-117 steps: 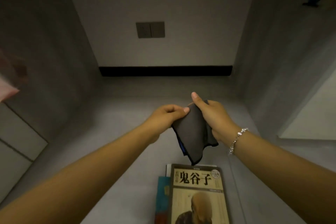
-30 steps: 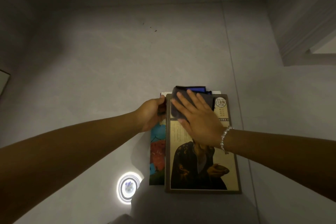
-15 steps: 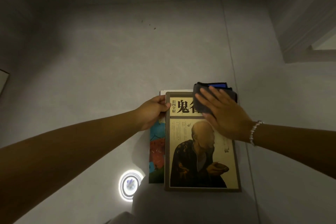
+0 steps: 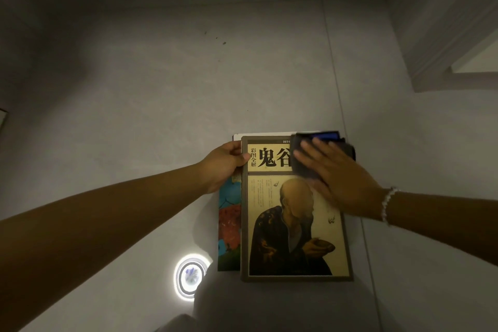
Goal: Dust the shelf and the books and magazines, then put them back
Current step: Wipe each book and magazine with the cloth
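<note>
A tan book [image 4: 293, 226] with a robed bald figure on its cover lies on top of a small stack on the grey shelf surface [image 4: 161, 89]. Beneath it a colourful blue-and-red magazine [image 4: 229, 224] sticks out on the left, and a white edge shows at the top. My right hand [image 4: 339, 178] lies flat with straight fingers on a dark folded cloth [image 4: 318, 153], pressing it on the book's top right corner. My left hand [image 4: 223, 164] holds the stack's top left corner, thumb on the cover.
Grey walls close in the shelf at the left, back and right [image 4: 444, 21]. A bright round light reflection [image 4: 190, 276] shows on the surface left of the stack. Small dark specks [image 4: 215, 38] lie further back. My shadow falls on the near edge.
The cloth under my right hand slid from the book's top left across to its top right, uncovering the title. My left hand stayed at the top left corner.
</note>
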